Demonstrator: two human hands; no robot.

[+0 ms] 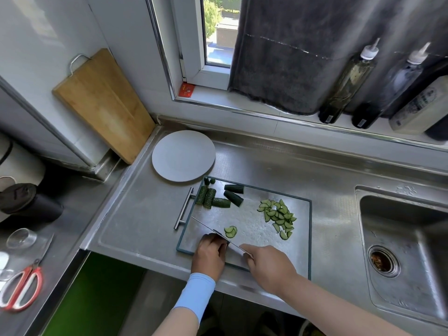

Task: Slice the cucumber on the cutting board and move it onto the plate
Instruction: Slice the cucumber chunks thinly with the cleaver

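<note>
Right grip (269, 265) wrapped round knife (201, 223); left grip (211, 253) curled against blade, can't tell what's under it. Cucumber chunks (218, 196), slices (278, 217) on cutting board (252, 226), none on plate (183, 155) yet. Risk: my knuckles that close, one slip nicks finger.

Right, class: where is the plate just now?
Head view, left of centre: the plate lies on the counter just behind the cutting board's far left corner.

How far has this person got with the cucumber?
Partly done. A pile of slices lies on the cutting board, with a smaller stack beside the knife. The right hand grips the knife; the left hand is curled beside the blade. Several uncut chunks wait, and the plate holds nothing yet.
</note>
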